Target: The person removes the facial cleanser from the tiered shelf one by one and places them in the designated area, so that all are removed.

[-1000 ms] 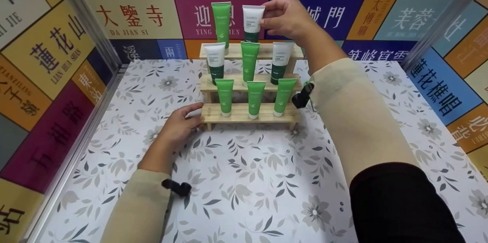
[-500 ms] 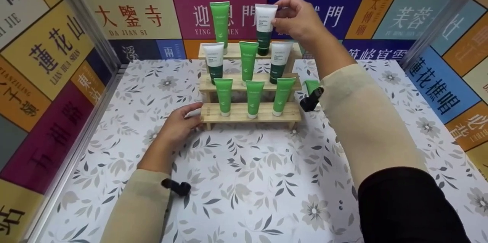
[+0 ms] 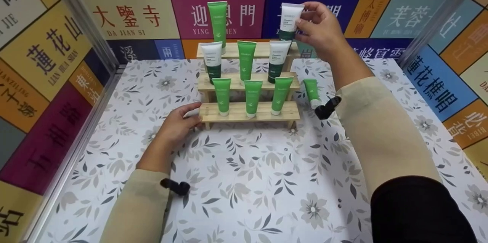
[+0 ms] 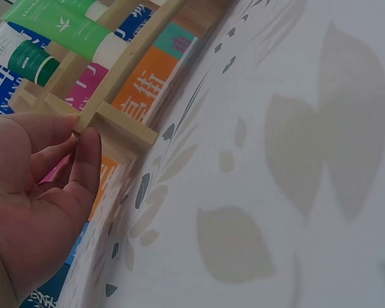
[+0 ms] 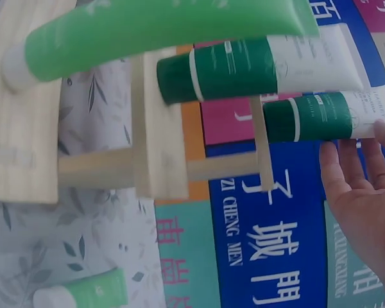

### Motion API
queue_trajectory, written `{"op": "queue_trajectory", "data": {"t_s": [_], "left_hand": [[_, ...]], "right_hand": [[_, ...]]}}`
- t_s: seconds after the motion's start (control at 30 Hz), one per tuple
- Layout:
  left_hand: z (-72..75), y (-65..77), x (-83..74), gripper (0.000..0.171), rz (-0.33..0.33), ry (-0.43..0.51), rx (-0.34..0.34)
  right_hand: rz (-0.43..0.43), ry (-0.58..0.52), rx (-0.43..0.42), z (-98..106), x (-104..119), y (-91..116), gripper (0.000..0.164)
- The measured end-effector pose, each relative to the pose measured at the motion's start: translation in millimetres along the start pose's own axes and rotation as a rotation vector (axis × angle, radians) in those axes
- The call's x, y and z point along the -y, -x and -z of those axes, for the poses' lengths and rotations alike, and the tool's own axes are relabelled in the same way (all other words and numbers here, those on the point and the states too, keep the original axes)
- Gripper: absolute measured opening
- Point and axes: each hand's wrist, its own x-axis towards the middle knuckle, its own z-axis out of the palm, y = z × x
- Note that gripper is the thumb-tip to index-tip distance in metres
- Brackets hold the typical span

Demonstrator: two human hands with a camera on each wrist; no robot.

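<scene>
My right hand [image 3: 322,31] pinches a white tube with a dark green cap [image 3: 291,20] at the right end of the top shelf. In the right wrist view the cap of that tube [image 5: 314,117] is right at the shelf's edge. My left hand [image 3: 179,123] pinches the left end of the lowest step of a wooden three-step stand [image 3: 248,115]; the left wrist view shows thumb and fingers on the wood's corner [image 4: 83,122]. A tall green tube [image 3: 218,22] stands at the top left. On the middle step a green tube [image 3: 246,60] stands between two white-and-green ones [image 3: 212,60].
Several small green tubes [image 3: 251,98] stand in a row on the lowest step. Another green tube [image 3: 312,92] lies on the floral tablecloth [image 3: 244,182] right of the stand. Panels with large characters [image 3: 133,14] wall the back and sides.
My right hand has carried the white tube rightward along the top shelf, from the middle to its right end. The lying green tube has come into view. My left hand stays put.
</scene>
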Motion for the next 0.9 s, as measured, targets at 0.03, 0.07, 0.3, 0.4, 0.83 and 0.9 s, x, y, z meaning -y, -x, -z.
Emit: {"op": "queue_trajectory", "data": {"t_s": [0.03,0.07,0.3,0.4,0.83,0.9], "left_hand": [[0.2,0.1,0.0,0.054,0.002,0.001,0.001],[0.3,0.3,-0.2,0.054,0.004,0.002,0.0],[0.8,2.0,-0.1,0.056,0.009,0.016,0.008],[0.7,2.3,0.6,0.055,0.001,0.007,0.004],[-1.1,1.3,0.4,0.053,-0.011,0.006,-0.01],[-0.8,1.3,0.0,0.054,-0.017,-0.001,-0.008]], "right_hand": [[0.002,-0.023,-0.001,3.2,-1.3,0.9,0.039],[0.006,-0.041,-0.001,6.2,-2.4,1.8,0.04],[0.039,-0.144,-0.013,23.2,-6.5,9.8,0.042],[0.049,-0.161,-0.022,31.3,-7.1,13.9,0.043],[-0.015,-0.197,-0.124,67.9,-12.5,21.7,0.047],[-0.016,-0.213,-0.127,72.4,-17.5,21.8,0.047]]}}
